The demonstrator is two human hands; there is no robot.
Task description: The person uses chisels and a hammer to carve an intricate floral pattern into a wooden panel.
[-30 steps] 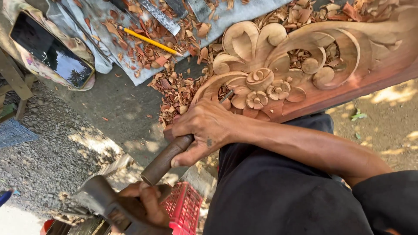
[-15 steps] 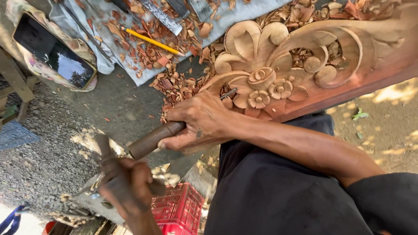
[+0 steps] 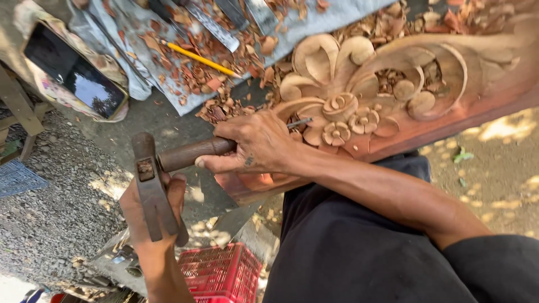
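Observation:
My right hand (image 3: 255, 147) is shut on a chisel with a brown wooden handle (image 3: 191, 154). Its thin steel tip (image 3: 301, 122) rests on a carved wooden panel (image 3: 426, 120), beside small carved flowers (image 3: 364, 119) and leafy scrolls. My left hand (image 3: 147, 221) grips a worn metal hammer (image 3: 151, 185). The hammer's head is right at the butt end of the chisel handle. My right forearm crosses over my black clothing from the lower right.
Wood chips (image 3: 224, 104) litter a grey cloth (image 3: 314, 22) holding a yellow pencil (image 3: 197, 57) and several flat steel tools (image 3: 212, 25). A dark phone (image 3: 73, 76) lies on a patterned cloth at the upper left. A red plastic crate (image 3: 219, 272) stands below, on gravel ground (image 3: 50, 224).
My left hand has swung the hammer up from low down until its head meets the chisel's handle end. My right hand and the chisel have stayed on the carving.

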